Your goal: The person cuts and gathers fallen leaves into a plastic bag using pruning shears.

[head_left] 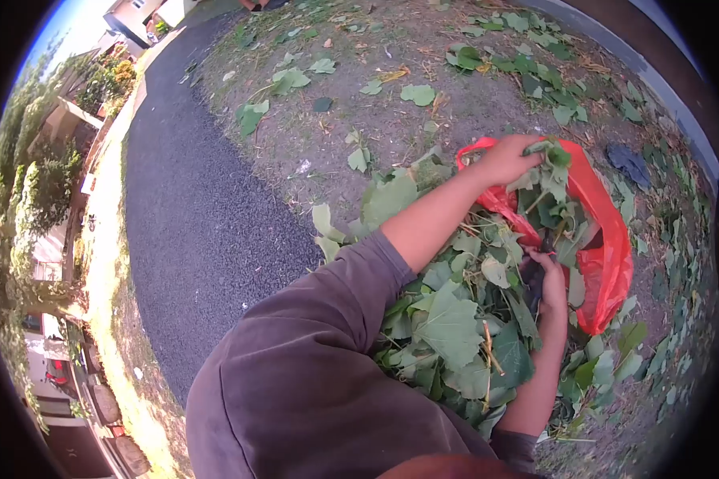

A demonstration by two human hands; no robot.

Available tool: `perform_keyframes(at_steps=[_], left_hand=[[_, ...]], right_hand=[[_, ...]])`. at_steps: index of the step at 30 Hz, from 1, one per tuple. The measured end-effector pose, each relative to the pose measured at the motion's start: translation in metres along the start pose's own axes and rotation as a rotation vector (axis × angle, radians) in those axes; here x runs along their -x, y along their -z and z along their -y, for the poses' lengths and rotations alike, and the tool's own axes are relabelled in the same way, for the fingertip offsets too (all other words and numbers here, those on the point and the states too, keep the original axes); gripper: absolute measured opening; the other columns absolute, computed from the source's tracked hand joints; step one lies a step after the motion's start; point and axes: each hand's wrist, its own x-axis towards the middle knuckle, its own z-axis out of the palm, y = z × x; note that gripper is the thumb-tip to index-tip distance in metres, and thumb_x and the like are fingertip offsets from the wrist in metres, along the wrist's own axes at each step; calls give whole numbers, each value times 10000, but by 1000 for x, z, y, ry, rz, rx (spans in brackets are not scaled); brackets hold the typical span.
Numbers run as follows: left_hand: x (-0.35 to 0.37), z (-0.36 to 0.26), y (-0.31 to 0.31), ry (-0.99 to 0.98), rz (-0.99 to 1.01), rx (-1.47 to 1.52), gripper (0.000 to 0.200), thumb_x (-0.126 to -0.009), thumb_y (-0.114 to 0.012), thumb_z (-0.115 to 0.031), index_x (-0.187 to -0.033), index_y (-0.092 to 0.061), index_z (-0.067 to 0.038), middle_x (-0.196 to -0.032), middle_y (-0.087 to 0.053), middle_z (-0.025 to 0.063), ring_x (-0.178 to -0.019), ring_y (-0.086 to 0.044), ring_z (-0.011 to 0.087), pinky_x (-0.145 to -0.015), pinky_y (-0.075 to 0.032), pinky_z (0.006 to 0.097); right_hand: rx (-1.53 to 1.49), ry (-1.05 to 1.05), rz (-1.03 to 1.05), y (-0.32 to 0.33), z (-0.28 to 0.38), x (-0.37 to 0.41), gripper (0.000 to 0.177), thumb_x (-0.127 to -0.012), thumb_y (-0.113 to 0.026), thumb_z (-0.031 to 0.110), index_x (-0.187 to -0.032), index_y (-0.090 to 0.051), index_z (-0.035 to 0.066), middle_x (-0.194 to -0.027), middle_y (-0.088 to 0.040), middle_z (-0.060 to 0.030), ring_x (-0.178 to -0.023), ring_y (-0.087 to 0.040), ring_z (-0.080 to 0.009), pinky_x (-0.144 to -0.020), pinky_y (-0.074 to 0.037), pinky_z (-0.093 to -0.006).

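Observation:
A red plastic bag (603, 275) lies on the ground with its mouth spread and green leaves inside. My left hand (510, 161) is at the bag's far rim, its fingers closed round a bunch of leaves (557, 162). Lower down, my right hand (549, 279) is at the near side of the mouth. Its fingers are curled in by the bag's edge, partly covered by leaves and a dark patch I cannot identify. A big heap of cut leafy stems (447, 327) fills the space between my forearms, close against the bag.
A black asphalt path (204, 191) runs along the left. Loose leaves (418, 94) are scattered over bare soil (319, 132). A dark crumpled cloth-like thing (629, 164) lies right of the bag, and a pale curb (663, 72) edges the upper right.

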Motion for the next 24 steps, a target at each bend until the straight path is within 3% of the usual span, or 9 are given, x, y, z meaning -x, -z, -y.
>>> perform_keyframes(at_steps=[2, 4, 7, 9, 13, 17, 20, 22, 24], left_hand=[[1, 7, -6, 82, 158, -84, 297, -973, -643, -220, -1184, -699, -19, -1028, -745, 196, -974, -730, 308, -874, -536, 415], [7, 6, -18, -50, 192, -116, 310, -997, -602, -217, -1202, -688, -1, -1056, -738, 188, -1008, -717, 270, -905, -523, 397], [8, -10, -28, -2, 307, -59, 295, -947, -648, -206, -1158, -668, 0, -1039, -724, 213, -989, -705, 385, -889, -533, 454], [12, -15, -30, 14, 239, -40, 240, -969, -690, -173, -1141, -656, -8, -1067, -742, 107, -1006, -693, 212, -911, -521, 380], [11, -18, -24, 93, 422, -9, 223, -952, -723, -166, -1113, -647, -32, -1031, -738, 80, -997, -684, 185, -915, -511, 356], [12, -19, -29, 115, 178, -107, 200, -947, -719, -166, -1069, -651, -24, -986, -751, 69, -933, -679, 159, -892, -509, 338], [4, 5, -24, 215, 177, -77, 237, -910, -732, -192, -1045, -661, -11, -992, -758, 163, -928, -731, 243, -830, -529, 380], [6, -4, -24, 226, 177, -70, 241, -906, -736, -194, -1050, -664, -15, -1000, -758, 161, -924, -725, 233, -831, -524, 373], [9, -12, -24, 190, 349, -76, 240, -905, -737, -189, -1060, -669, -19, -993, -759, 158, -925, -726, 229, -835, -523, 368]], right_hand=[[72, -10, 11, -5, 7, 10, 337, -927, -653, 207, -1197, -661, 6, -992, -696, -98, -924, -687, -217, -880, -520, -337], [134, -2, 59, -7, 8, 11, 370, -917, -659, 204, -1229, -652, 5, -1014, -692, -100, -960, -673, -214, -905, -506, -337], [160, 3, 33, -6, 11, 13, 410, -901, -653, 208, -1248, -641, -9, -1017, -685, -99, -976, -655, -208, -917, -492, -329], [141, -6, 89, -5, 8, 11, 423, -886, -641, 218, -1236, -639, -20, -1006, -674, -93, -965, -643, -203, -917, -488, -321], [122, 8, 81, -5, 6, 8, 437, -873, -631, 229, -1227, -637, -26, -995, -658, -87, -942, -630, -199, -899, -485, -319], [168, 57, 92, -5, 3, 9, 443, -862, -629, 244, -1219, -639, -19, -979, -646, -81, -919, -612, -193, -867, -472, -314], [184, 60, 92, -5, 3, 8, 444, -862, -624, 228, -1232, -645, -16, -995, -647, -70, -931, -607, -190, -876, -468, -314], [190, 54, 102, -4, 4, 8, 443, -865, -618, 209, -1246, -651, -15, -1020, -651, -60, -951, -606, -188, -893, -469, -314], [219, 32, 99, -4, 5, 8, 433, -870, -614, 208, -1240, -649, -15, -1016, -654, -62, -940, -618, -185, -880, -476, -308]])
